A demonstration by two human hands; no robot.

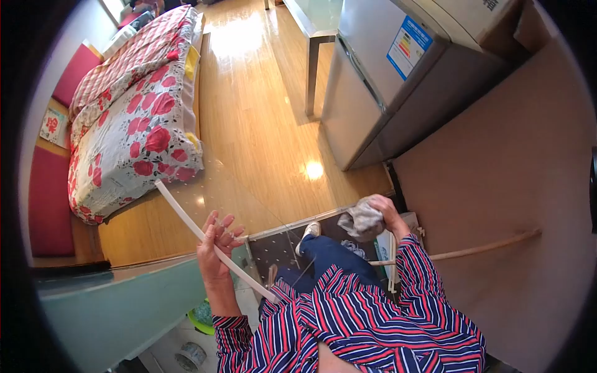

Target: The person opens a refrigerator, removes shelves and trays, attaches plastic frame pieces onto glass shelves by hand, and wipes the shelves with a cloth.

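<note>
Left hand [214,245]: raised in front of the torso, forearm upright, palm side turned away, fingers [225,225] partly spread and loosely curled, thumb pressed in. Sleeve striped, cuff low on the forearm. Right hand [385,211]: extended forward and to the right, arm bent at the elbow, fingers closed in a grasp, knuckles upward. Both hands well apart.

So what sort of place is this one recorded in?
Most likely a home, a lived-in room that serves as bedroom too. A bed with a rose-print quilt stands on a wooden floor, and a grey fridge stands nearby. The left hand holds a white strip; the right hand grips a grey cloth.
</note>
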